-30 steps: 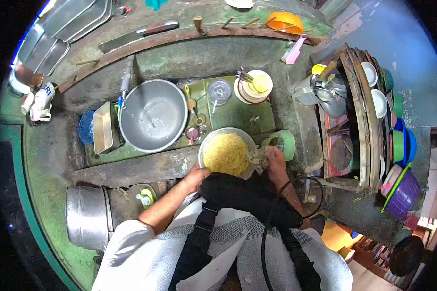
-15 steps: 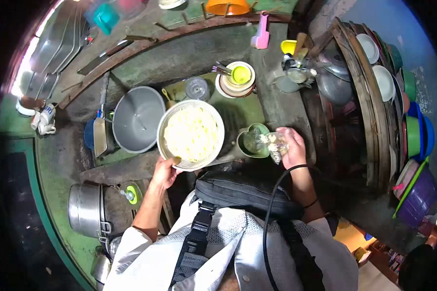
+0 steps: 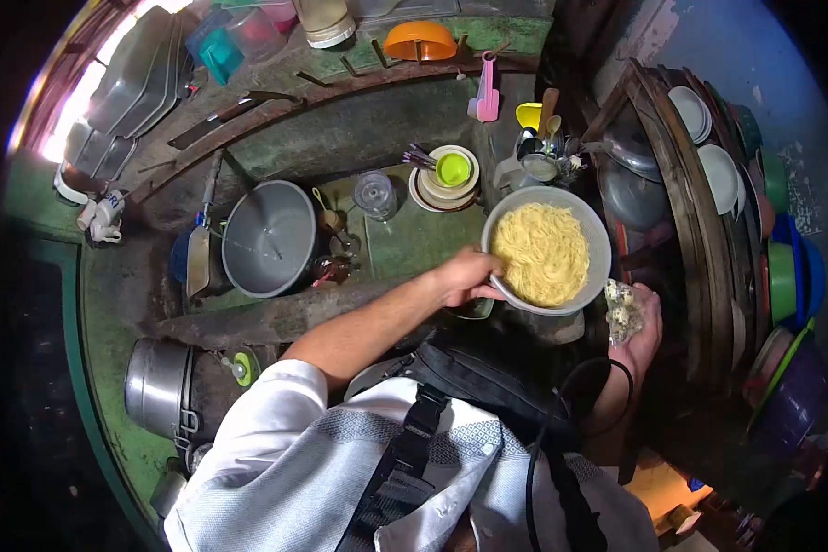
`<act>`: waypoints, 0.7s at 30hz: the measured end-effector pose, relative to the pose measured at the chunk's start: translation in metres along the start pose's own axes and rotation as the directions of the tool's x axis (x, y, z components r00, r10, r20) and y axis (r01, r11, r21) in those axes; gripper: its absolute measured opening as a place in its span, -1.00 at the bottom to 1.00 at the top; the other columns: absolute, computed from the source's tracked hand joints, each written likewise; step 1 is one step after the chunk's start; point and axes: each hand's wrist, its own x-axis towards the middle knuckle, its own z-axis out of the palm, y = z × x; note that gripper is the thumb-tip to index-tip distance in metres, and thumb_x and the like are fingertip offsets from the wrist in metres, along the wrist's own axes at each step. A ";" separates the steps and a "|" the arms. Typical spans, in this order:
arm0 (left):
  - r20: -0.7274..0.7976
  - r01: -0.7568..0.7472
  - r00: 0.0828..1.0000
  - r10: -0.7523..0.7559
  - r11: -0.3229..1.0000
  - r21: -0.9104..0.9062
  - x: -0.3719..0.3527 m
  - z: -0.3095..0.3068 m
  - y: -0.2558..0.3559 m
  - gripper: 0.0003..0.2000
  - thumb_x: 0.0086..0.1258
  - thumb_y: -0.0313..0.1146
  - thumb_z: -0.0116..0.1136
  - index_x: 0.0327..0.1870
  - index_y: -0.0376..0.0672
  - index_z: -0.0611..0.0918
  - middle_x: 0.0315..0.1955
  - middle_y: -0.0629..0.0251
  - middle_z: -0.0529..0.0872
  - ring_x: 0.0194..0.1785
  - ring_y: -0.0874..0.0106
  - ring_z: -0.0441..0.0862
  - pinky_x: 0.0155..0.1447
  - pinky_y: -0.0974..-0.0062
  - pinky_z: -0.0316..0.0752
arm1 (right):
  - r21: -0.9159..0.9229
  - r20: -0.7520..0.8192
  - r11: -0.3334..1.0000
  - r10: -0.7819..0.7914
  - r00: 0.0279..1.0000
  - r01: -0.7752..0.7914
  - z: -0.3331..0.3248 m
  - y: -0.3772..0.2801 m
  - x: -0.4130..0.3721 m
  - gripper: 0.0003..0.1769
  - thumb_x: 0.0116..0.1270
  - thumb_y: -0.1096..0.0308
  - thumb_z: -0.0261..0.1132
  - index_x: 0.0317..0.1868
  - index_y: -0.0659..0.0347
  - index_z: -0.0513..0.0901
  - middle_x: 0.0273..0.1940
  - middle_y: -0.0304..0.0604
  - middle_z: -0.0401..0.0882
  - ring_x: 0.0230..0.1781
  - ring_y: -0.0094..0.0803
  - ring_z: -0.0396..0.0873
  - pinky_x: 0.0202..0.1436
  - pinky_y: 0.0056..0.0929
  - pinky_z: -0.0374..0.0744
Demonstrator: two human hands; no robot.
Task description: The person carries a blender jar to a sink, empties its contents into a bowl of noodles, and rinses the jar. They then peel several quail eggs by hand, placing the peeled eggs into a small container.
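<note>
Two hands are engaged, and neither is free. Nearest the body, the right hand (image 3: 637, 327) is closed around a crumpled clear wad (image 3: 621, 311) with pale bits in it; what it contains cannot be told. It is held low, just beside the right edge of the bowl (image 3: 598, 241). The left hand (image 3: 465, 276), on an arm reached across the body, is clamped on the bowl's near rim with the thumb over the edge. The bowl is kept level over the right end of the counter (image 3: 414, 235), just in front of a cluster of utensils (image 3: 541, 152). Whether it rests on anything cannot be told.

A full heap of yellow noodles (image 3: 540, 253) is held in the bowl, and none is seen spilled. The noodles are judged to be gathered already, while the bowl is not yet set down and the wad is neither emptied nor put away.

Farther left on the counter, a large metal pot (image 3: 269, 237) stands empty, with a glass (image 3: 374, 193) and a stack of plates topped by a green cup (image 3: 453, 169) behind it. An orange bowl (image 3: 420, 40) lies on the far ledge. To the right, a rack of dishes (image 3: 713, 170) is filled.
</note>
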 end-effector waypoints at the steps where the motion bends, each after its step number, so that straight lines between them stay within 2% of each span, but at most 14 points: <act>1: -0.031 0.040 0.999 -0.039 0.999 0.009 0.018 0.009 -0.008 -0.70 0.21 -0.59 0.02 -0.02 -0.50 0.43 -0.24 0.10 0.62 -0.30 0.32 0.69 -0.20 0.37 0.74 | 0.008 -0.021 1.000 -0.015 1.000 0.015 0.001 -0.003 -0.005 -0.63 0.44 0.13 0.10 -0.05 0.32 0.57 -0.16 -0.12 0.57 -0.13 -0.33 0.56 -0.03 -0.34 0.56; 2: 0.008 0.014 1.000 -0.014 0.999 0.034 0.031 0.014 -0.016 -0.67 0.22 -0.58 0.03 0.01 -0.50 0.43 -0.22 0.09 0.63 -0.29 0.33 0.70 -0.21 0.32 0.73 | 0.007 -0.021 1.000 -0.017 1.000 0.017 -0.003 -0.001 -0.006 -0.63 0.44 0.13 0.10 -0.05 0.32 0.57 -0.16 -0.12 0.57 -0.13 -0.33 0.56 -0.03 -0.34 0.56; 4: -0.013 0.050 0.999 -0.049 0.994 0.100 0.055 0.018 -0.028 -0.64 0.22 -0.58 0.03 0.07 -0.46 0.43 -0.21 0.11 0.63 -0.28 0.33 0.69 -0.20 0.32 0.73 | 0.017 -0.138 1.000 0.026 0.990 -0.024 -0.012 0.006 -0.005 -0.63 0.44 0.14 0.11 -0.06 0.33 0.56 -0.17 -0.12 0.57 -0.15 -0.33 0.57 -0.04 -0.33 0.57; 5: -0.008 0.084 0.996 -0.083 0.987 0.136 0.065 0.018 -0.032 -0.62 0.22 -0.58 0.03 0.10 -0.44 0.42 -0.20 0.11 0.64 -0.26 0.34 0.70 -0.19 0.33 0.73 | -0.026 -0.148 1.000 -0.001 0.989 -0.003 -0.019 0.009 -0.006 -0.64 0.43 0.15 0.13 -0.07 0.33 0.57 -0.18 -0.11 0.58 -0.17 -0.33 0.59 -0.06 -0.33 0.58; 6: 0.000 0.120 0.993 -0.121 0.978 0.172 0.066 0.021 -0.033 -0.60 0.22 -0.59 0.03 0.13 -0.41 0.40 -0.18 0.12 0.64 -0.24 0.35 0.70 -0.19 0.35 0.73 | -0.029 -0.129 0.999 -0.028 0.991 0.025 -0.026 0.013 -0.007 -0.66 0.42 0.17 0.14 -0.09 0.32 0.57 -0.20 -0.11 0.59 -0.19 -0.34 0.59 -0.08 -0.34 0.59; 7: 0.043 0.057 0.997 -0.066 0.981 0.187 0.064 0.021 -0.034 -0.56 0.22 -0.60 0.02 0.18 -0.35 0.37 -0.12 0.13 0.64 -0.20 0.36 0.70 -0.18 0.37 0.72 | -0.006 -0.114 1.000 -0.029 0.993 0.028 -0.033 0.017 -0.006 -0.67 0.42 0.17 0.14 -0.11 0.32 0.57 -0.21 -0.12 0.60 -0.21 -0.35 0.59 -0.10 -0.34 0.59; 12: 0.068 0.084 0.992 -0.104 0.966 0.245 0.070 0.026 -0.047 -0.56 0.36 -0.39 0.14 0.22 -0.24 0.35 -0.04 0.17 0.63 -0.16 0.42 0.69 -0.21 0.46 0.71 | -0.022 0.017 0.996 -0.081 0.997 0.081 -0.018 0.030 0.007 -0.78 0.45 0.28 0.10 -0.17 0.29 0.54 -0.27 -0.19 0.59 -0.26 -0.44 0.57 -0.13 -0.42 0.57; 14: 0.070 0.140 0.985 -0.159 0.965 0.223 0.069 0.028 -0.046 -0.60 0.37 -0.38 0.12 0.20 -0.28 0.43 -0.08 0.18 0.65 -0.23 0.43 0.69 -0.25 0.57 0.69 | -0.023 0.055 0.993 -0.118 0.991 0.119 -0.011 0.040 0.023 -0.80 0.47 0.33 0.07 -0.17 0.30 0.53 -0.26 -0.20 0.58 -0.26 -0.47 0.56 -0.11 -0.46 0.55; 15: 0.059 0.111 0.990 -0.128 0.967 0.227 0.069 0.027 -0.046 -0.60 0.36 -0.37 0.14 0.18 -0.31 0.46 -0.11 0.18 0.66 -0.30 0.44 0.68 -0.30 0.62 0.69 | -0.081 0.080 0.988 -0.122 0.989 0.128 -0.006 0.043 0.029 -0.80 0.48 0.35 0.06 -0.15 0.32 0.53 -0.23 -0.20 0.57 -0.23 -0.50 0.54 -0.09 -0.49 0.53; 17: 0.122 0.173 0.970 -0.211 0.947 0.270 0.072 0.013 -0.044 -0.43 0.35 -0.33 0.17 0.36 -0.17 0.25 -0.02 0.20 0.60 -0.15 0.41 0.65 -0.21 0.50 0.69 | -0.176 0.119 0.977 -0.096 0.988 0.117 -0.009 0.053 0.041 -0.79 0.47 0.34 0.07 -0.10 0.33 0.53 -0.16 -0.20 0.56 -0.17 -0.50 0.53 -0.07 -0.49 0.52; 18: 0.082 0.100 0.988 -0.127 0.956 0.276 0.052 0.015 -0.034 -0.33 0.36 -0.30 0.17 0.43 -0.09 0.11 0.10 0.15 0.50 -0.10 0.40 0.63 -0.16 0.44 0.68 | -0.201 0.138 0.974 -0.073 0.988 0.100 -0.014 0.064 0.050 -0.78 0.47 0.34 0.07 -0.08 0.32 0.53 -0.14 -0.19 0.56 -0.15 -0.51 0.53 -0.07 -0.49 0.52; 20: 0.074 0.025 0.996 -0.048 0.958 0.285 0.023 -0.003 -0.017 -0.32 0.39 -0.28 0.14 0.46 -0.08 0.06 0.17 0.10 0.41 -0.10 0.40 0.62 -0.14 0.46 0.67 | -0.216 0.072 0.975 -0.033 0.997 0.048 0.006 0.061 0.041 -0.78 0.47 0.32 0.07 -0.08 0.32 0.53 -0.14 -0.20 0.56 -0.16 -0.50 0.53 -0.09 -0.47 0.53; 21: 0.094 0.010 0.995 -0.033 0.972 0.235 0.010 -0.020 -0.010 -0.31 0.40 -0.25 0.13 0.46 -0.06 0.04 0.18 0.08 0.41 -0.07 0.40 0.61 -0.13 0.46 0.66 | -0.225 0.029 0.974 -0.007 1.000 0.013 0.012 0.059 0.039 -0.77 0.47 0.31 0.08 -0.07 0.32 0.52 -0.13 -0.20 0.56 -0.16 -0.49 0.53 -0.09 -0.46 0.53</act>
